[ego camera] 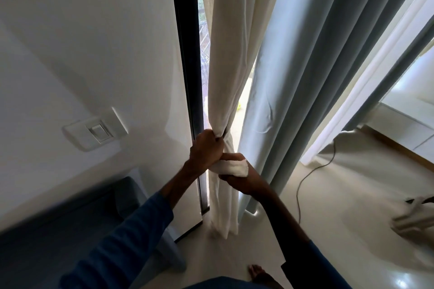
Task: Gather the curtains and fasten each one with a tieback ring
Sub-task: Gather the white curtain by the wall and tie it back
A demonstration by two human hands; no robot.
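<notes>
While my left hand [206, 148] clamped the white curtain [223, 54] into a tight bunch just right of the dark frame [187, 77], fingers curled hard round the gathered cloth, my right hand [244, 182] sat directly beneath it, the two touching. And the right hand was busy too: it pinched a folded white band [233, 168], one finger over the top, the rest closed underneath. Whether that band was the tieback or only a fold of the curtain, I could not tell.

Up above, the white curtain hung down close beside the frame, narrowed sharply at my grip, then fell loose again to the floor [328, 230] by the frame's foot. A sliver of daylight showed between frame and cloth.

Further right of the frame, just past the white one, the grey curtain [317, 65] hung ungathered in long folds, its hem at the floor.

Left of the frame it was plain wall [94, 30], with a switch [98, 132] set at about the height of my hands. Well right of the frame, beyond the grey curtain, a thin cable [303, 185] trailed over the floor. Down below my hands, my bare foot [257, 272] stood on the floor.
</notes>
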